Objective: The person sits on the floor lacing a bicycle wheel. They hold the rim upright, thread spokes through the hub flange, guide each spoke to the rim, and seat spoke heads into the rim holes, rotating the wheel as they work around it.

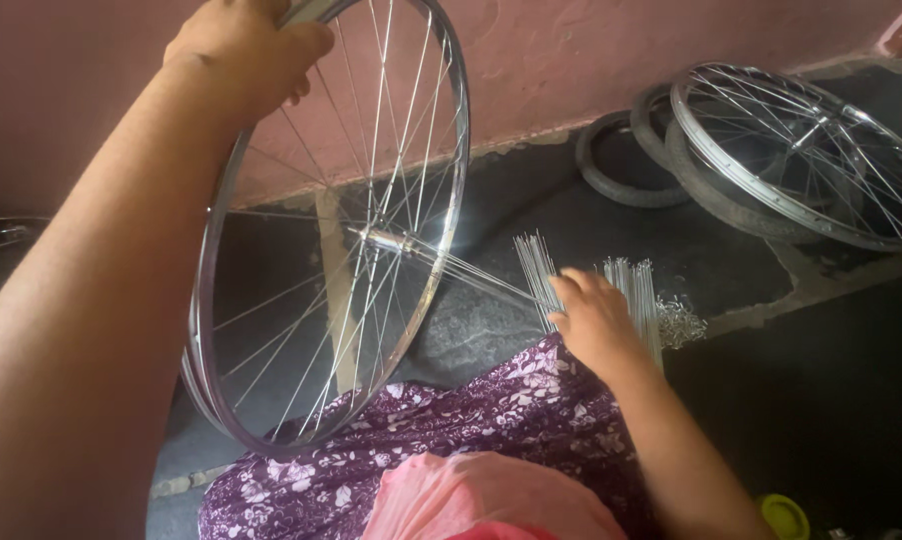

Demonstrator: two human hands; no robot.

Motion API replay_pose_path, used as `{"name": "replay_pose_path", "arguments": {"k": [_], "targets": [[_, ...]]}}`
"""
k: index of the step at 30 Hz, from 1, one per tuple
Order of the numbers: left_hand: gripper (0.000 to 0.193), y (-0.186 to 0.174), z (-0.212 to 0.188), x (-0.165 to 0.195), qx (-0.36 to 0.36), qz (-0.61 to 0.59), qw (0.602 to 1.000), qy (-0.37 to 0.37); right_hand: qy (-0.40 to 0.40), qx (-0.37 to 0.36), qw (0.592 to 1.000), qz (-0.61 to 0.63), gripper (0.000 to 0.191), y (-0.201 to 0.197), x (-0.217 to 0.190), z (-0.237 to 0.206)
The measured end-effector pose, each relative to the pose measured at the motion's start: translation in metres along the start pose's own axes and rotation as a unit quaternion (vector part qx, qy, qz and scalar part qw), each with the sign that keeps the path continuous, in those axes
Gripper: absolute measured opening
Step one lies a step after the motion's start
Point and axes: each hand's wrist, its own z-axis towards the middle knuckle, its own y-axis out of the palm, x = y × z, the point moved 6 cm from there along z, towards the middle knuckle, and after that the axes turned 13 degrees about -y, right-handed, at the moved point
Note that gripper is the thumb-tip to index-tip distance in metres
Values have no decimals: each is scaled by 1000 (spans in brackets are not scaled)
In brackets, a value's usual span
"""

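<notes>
Starting nearest the camera, at 6 o'clock, a purple floral garment (491,430) and a pink cloth (481,500) cover the person's lap, and a small yellow-green lid (786,515) lies on the floor at 5 o'clock. The right hand (593,318), just right of centre, reaches down to a bundle of loose steel spokes (631,290) on the dark floor (821,400); its fingers curl over the spoke ends and touch them, but whether this grip has closed on a spoke cannot be told. A small heap of spoke nipples (679,322) lies just beside the bundle, at its 3 o'clock side. The spoked bicycle wheel (271,400) stands upright left of centre, its lower rim resting against the lap and its hub (386,240) near mid-frame, with several loose spokes fanning from the hub toward the right hand. The left hand (246,50), at 11 o'clock, has its grip closed over the top of the wheel's rim, holding it upright. Farther off, at 2 o'clock, a second laced wheel (801,150) lies tilted on black tyres (621,175) near the pink wall (591,60), well apart from both hands.
</notes>
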Motion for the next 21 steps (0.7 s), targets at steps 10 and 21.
{"name": "replay_pose_path", "arguments": {"k": [10,21], "targets": [[41,-1,2,0,10,-1,1000,13,-27,116,985,124,15,29,-71,94],[41,-5,6,-2,9,17,1000,15,-34,101,994,-6,17,80,-65,108]]}}
